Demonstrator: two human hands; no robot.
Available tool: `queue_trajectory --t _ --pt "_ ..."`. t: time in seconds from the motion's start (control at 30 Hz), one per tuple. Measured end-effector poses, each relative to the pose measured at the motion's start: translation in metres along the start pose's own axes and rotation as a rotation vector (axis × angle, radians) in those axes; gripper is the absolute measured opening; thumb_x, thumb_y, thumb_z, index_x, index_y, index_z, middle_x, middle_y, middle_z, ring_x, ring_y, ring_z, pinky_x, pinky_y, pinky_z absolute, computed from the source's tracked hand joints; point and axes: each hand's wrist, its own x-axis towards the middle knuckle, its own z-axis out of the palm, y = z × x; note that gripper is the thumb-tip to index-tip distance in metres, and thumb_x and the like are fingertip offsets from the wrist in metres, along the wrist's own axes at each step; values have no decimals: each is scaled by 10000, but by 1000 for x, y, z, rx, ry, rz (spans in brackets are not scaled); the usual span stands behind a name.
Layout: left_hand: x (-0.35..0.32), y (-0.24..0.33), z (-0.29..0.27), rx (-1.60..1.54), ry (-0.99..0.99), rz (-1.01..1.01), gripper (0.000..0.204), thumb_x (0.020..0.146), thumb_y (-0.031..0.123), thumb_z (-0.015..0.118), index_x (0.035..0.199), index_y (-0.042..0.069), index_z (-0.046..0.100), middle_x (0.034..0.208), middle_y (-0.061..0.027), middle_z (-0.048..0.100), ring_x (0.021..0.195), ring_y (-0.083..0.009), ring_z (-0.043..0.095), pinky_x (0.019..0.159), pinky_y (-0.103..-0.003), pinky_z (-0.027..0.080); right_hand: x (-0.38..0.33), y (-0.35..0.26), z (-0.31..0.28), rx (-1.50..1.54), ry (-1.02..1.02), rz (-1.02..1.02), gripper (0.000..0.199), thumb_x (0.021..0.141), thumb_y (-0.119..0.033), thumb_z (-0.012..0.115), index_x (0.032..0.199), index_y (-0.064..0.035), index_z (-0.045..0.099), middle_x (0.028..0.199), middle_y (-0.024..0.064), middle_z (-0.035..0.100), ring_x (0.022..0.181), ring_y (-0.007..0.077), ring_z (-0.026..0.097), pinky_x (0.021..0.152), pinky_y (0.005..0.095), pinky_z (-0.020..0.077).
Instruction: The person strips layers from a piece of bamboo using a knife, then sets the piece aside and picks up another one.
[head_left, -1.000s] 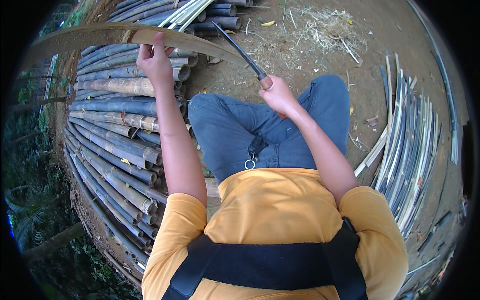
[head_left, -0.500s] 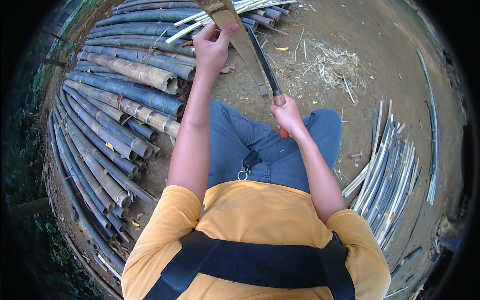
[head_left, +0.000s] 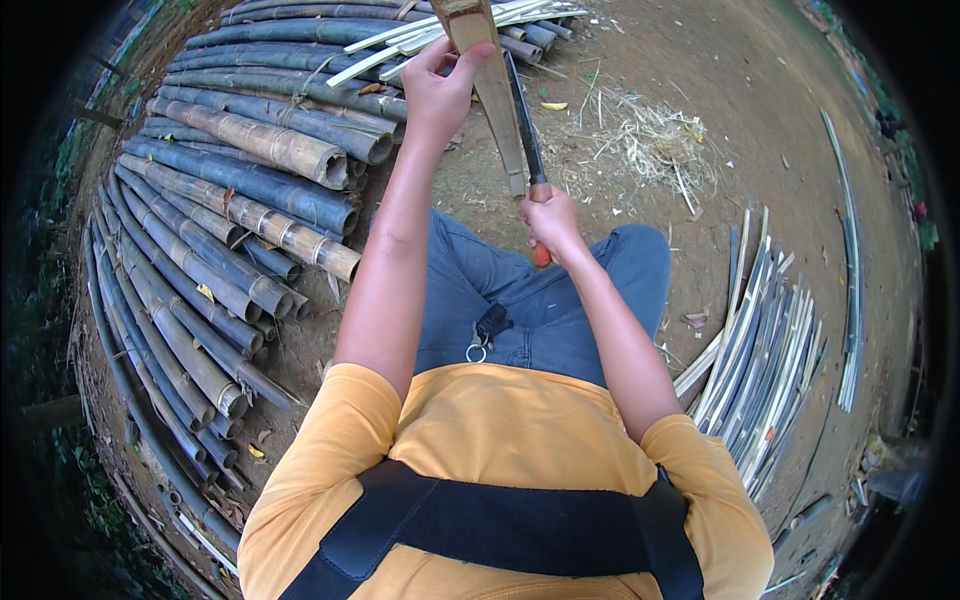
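Note:
My left hand [head_left: 440, 95] grips a wide split piece of bamboo [head_left: 498, 110] near its upper part, thumb on its brown face and fingers curled behind. The far end of the bamboo runs off the top of the picture. In my right hand [head_left: 553, 222] is a long knife [head_left: 523, 115] with a dark blade and a wood-coloured handle with a red end. The blade points away from me, close along the right side of the bamboo. Whether its edge touches the bamboo I cannot tell.
Bamboo poles [head_left: 270, 195] are stacked at the left and far left, with pale strips [head_left: 400, 45] on top. Shavings [head_left: 655, 145] lie on the dirt ahead. Bundled bamboo strips [head_left: 750, 350] lie at my right, with longer strips [head_left: 852, 280] beyond. My crossed legs [head_left: 620, 280] are below my hands.
The view has shifted slightly. My left hand has moved a little up and right with the bamboo; the right hand and knife are slightly further left, and the blade stands more upright.

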Motion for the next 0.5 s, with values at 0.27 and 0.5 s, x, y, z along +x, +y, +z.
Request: queue_trajectory --t 0.27,0.5 --pt "-4 4 -2 -124 -77 -13 313 895 284 768 1060 22 723 794 50 670 682 -25 530 623 -214 413 29 34 -15 58 -48 150 92 819 -16 576 862 -59 507 641 21 500 452 113 459 388 301 387" --pt "-3 3 15 44 -67 8 277 879 298 779 1005 55 743 726 27 641 660 -27 524 604 -225 416 10 5 10 123 63 -49 78 805 -13 573 848 -49 519 611 25 507 424 127 464 374 307 380"
